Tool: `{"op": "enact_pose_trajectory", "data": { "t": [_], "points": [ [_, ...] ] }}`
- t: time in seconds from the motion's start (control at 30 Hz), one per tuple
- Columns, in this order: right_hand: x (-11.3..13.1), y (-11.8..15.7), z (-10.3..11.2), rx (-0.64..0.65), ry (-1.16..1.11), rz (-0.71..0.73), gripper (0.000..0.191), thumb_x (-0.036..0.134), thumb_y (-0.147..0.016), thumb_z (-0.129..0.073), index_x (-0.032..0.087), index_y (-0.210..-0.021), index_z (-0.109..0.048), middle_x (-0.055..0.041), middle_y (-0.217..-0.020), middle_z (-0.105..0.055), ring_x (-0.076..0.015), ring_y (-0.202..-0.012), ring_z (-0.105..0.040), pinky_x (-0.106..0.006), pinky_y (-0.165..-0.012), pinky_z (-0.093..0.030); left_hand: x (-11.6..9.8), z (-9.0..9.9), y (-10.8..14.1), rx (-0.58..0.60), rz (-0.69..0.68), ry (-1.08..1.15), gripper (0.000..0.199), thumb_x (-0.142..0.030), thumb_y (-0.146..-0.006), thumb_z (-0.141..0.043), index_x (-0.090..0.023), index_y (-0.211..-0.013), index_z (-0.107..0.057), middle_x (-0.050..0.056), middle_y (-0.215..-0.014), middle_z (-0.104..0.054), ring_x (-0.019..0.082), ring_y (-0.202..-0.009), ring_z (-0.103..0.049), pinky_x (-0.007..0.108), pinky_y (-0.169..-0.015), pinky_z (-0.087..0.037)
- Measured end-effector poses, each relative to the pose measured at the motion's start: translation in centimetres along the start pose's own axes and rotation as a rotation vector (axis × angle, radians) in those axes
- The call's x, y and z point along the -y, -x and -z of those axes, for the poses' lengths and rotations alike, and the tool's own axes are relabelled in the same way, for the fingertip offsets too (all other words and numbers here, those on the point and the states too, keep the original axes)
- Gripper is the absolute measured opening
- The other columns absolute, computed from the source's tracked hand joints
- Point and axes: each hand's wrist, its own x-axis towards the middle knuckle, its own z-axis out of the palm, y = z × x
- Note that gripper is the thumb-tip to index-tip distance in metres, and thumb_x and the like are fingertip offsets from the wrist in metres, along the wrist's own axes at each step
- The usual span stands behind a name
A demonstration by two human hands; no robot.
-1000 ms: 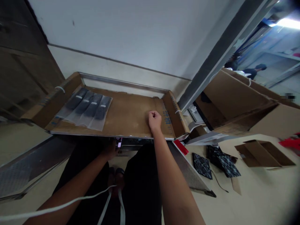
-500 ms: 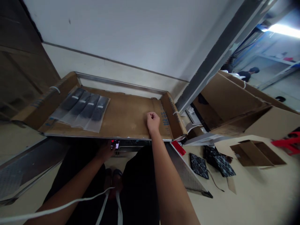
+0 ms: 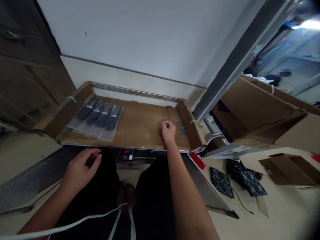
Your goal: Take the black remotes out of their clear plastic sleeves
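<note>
Four dark-filled sleeves [image 3: 100, 120] at the left of a cardboard tray [image 3: 140, 126], hands well apart

The sleeves lie side by side, partly overlapping and slanted, near the tray's left wall. They are translucent, each with a dark item inside crossed by a short white band; what the items are is too unclear to tell. The rest of the tray's floor shows bare brown cardboard.

The right hand [image 3: 169, 132] rests on or just above the tray near its right end, fingers curled into a loose fist; whether anything sits inside the fist cannot be told. Blue print [image 3: 181, 128] marks the cardboard just beside it.

The left hand [image 3: 80, 169] is over the person's lap, in front of the tray and near the sleeves but apart from them. Its fingers are bent, with a narrow gap to the thumb; the palm side is in shadow.

A small lit screen [image 3: 127, 154] sits below the tray's front edge, between the hands. A white cord [image 3: 75, 225] crosses the dark trousers [image 3: 156, 200].

To the right, beyond a grey post [image 3: 232, 56], stands a large open carton [image 3: 265, 106]. On the floor lie a smaller carton [image 3: 290, 170] and dark patterned pieces [image 3: 221, 182]. People are partly visible in the background.
</note>
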Motion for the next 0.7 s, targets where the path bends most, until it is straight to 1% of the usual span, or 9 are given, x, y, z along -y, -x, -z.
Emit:
{"op": "enact_pose_trajectory", "data": {
  "t": [0.1,0.17,0.23,0.33,0.4,0.5,0.57,0.63,0.7],
  "points": [
    [0.0,0.0,0.1,-0.016,0.003,-0.009,0.026,0.041,-0.074,-0.053,0.017,-0.076,-0.064,-0.0002,-0.069,-0.060,-0.0157,-0.066,-0.051,-0.026,-0.065,-0.039,-0.2,1.9,-4.4,-0.058,-0.088,-0.106,0.019,-0.036,-0.091,-0.050,-0.029,-0.106,-0.060,0.002,-0.107,-0.067,0.023,-0.096,-0.065,0.042,-0.096,-0.052],
    [-0.1,0.0,0.1,-0.021,-0.007,-0.011,0.027,0.041,-0.074,-0.053,0.017,-0.076,-0.064,-0.0001,-0.069,-0.060,-0.0156,-0.066,-0.051,-0.026,-0.065,-0.039,0.0,2.5,-7.6,-0.088,-0.101,-0.162,0.021,-0.032,-0.091,-0.048,-0.027,-0.107,-0.060,0.002,-0.109,-0.065,0.022,-0.095,-0.063,0.041,-0.095,-0.052],
    [-0.3,0.0,0.1,-0.023,-0.012,-0.010,0.027,0.040,-0.074,-0.053,0.016,-0.077,-0.065,0.0003,-0.068,-0.059,-0.0154,-0.066,-0.051,-0.026,-0.065,-0.038,0.5,2.6,-10.3,-0.129,-0.098,-0.171,0.023,-0.030,-0.091,-0.046,-0.023,-0.107,-0.061,0.002,-0.104,-0.064,0.020,-0.093,-0.062,0.037,-0.092,-0.052],
    [-0.4,0.0,0.0,-0.024,-0.022,-0.009,0.026,0.039,-0.074,-0.053,0.016,-0.077,-0.065,0.0012,-0.068,-0.058,-0.0151,-0.065,-0.051,-0.026,-0.064,-0.038,1.5,1.2,-13.0,-0.122,-0.152,-0.164,0.030,-0.034,-0.093,-0.045,-0.019,-0.112,-0.062,0.006,-0.112,-0.064,0.023,-0.107,-0.060,0.039,-0.100,-0.047],
    [-0.4,-0.1,0.0,-0.028,-0.040,-0.012,0.025,0.038,-0.074,-0.054,0.016,-0.077,-0.065,0.0014,-0.067,-0.058,-0.0150,-0.064,-0.051,-0.026,-0.064,-0.038,2.1,-0.2,-13.7,-0.056,-0.192,-0.200,0.035,-0.038,-0.094,-0.044,-0.018,-0.115,-0.063,0.009,-0.124,-0.062,0.026,-0.119,-0.055,0.043,-0.107,-0.042],
    [-0.4,-0.1,0.0,-0.042,-0.045,-0.020,0.025,0.039,-0.073,-0.054,0.016,-0.077,-0.065,0.0014,-0.067,-0.057,-0.0151,-0.064,-0.050,-0.026,-0.064,-0.038,2.9,-2.0,-13.8,0.030,-0.207,-0.247,0.037,-0.041,-0.093,-0.043,-0.020,-0.113,-0.066,0.010,-0.133,-0.059,0.029,-0.126,-0.051,0.045,-0.111,-0.037],
    [-0.4,-0.1,0.0,-0.045,-0.043,-0.021,0.026,0.039,-0.073,-0.054,0.016,-0.077,-0.065,0.0015,-0.066,-0.057,-0.0151,-0.064,-0.050,-0.026,-0.064,-0.038,3.1,-2.4,-13.7,0.044,-0.209,-0.254,0.039,-0.043,-0.095,-0.041,-0.020,-0.113,-0.068,0.011,-0.134,-0.058,0.029,-0.126,-0.051,0.045,-0.111,-0.036],
    [-0.5,-0.1,0.1,-0.043,-0.053,-0.017,0.026,0.039,-0.074,-0.054,0.016,-0.077,-0.064,0.0016,-0.066,-0.057,-0.0150,-0.065,-0.050,-0.026,-0.064,-0.038,3.1,-2.2,-13.7,0.048,-0.217,-0.249,0.043,-0.047,-0.095,-0.040,-0.020,-0.116,-0.067,0.011,-0.135,-0.058,0.029,-0.126,-0.051,0.045,-0.111,-0.037],
    [-0.5,-0.1,0.1,-0.044,-0.071,-0.014,0.025,0.039,-0.074,-0.054,0.016,-0.076,-0.064,0.0018,-0.066,-0.056,-0.0147,-0.065,-0.049,-0.026,-0.065,-0.038,3.0,-2.0,-13.6,0.054,-0.233,-0.246,0.048,-0.053,-0.093,-0.045,-0.019,-0.122,-0.063,0.011,-0.136,-0.058,0.030,-0.127,-0.051,0.045,-0.110,-0.037]
  ]
}}
